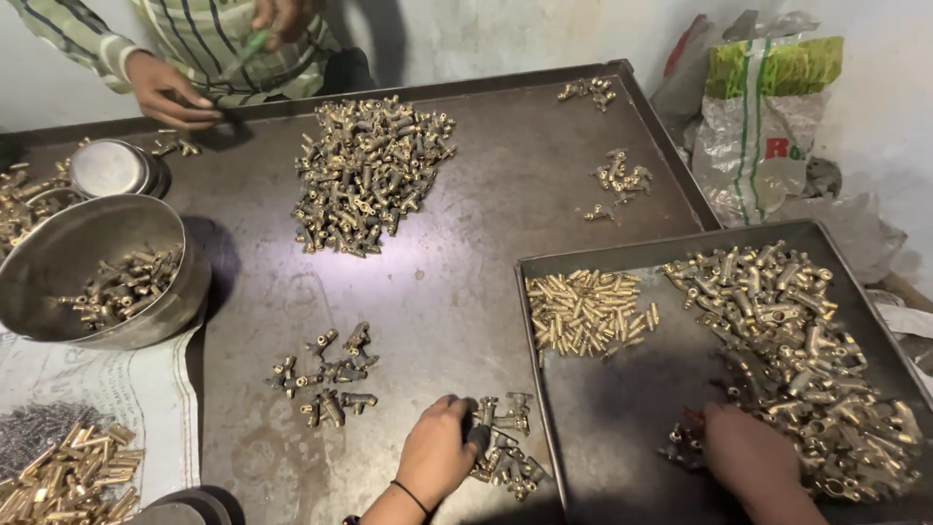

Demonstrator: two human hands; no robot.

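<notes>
Left hand (437, 452) low on the dark metal table (486, 224), fingers curled around one brass fitting (483, 413) at the edge of a small cluster of fittings (505, 457). Fitting is dull gold-brown, T-shaped, short stem with side branches. Right hand (748, 452) inside the metal tray (622, 418), knuckles up, fingers buried at the foot of a big heap of fittings (797, 350); cannot tell whether it grips anything. Bright brass pins (583, 311) lie in the tray's near-left corner. Large pile of fittings (369, 175) mid-table. Steel bowl (87, 267) far left, partly filled. Another person's hand (170, 92) at the far edge.
</notes>
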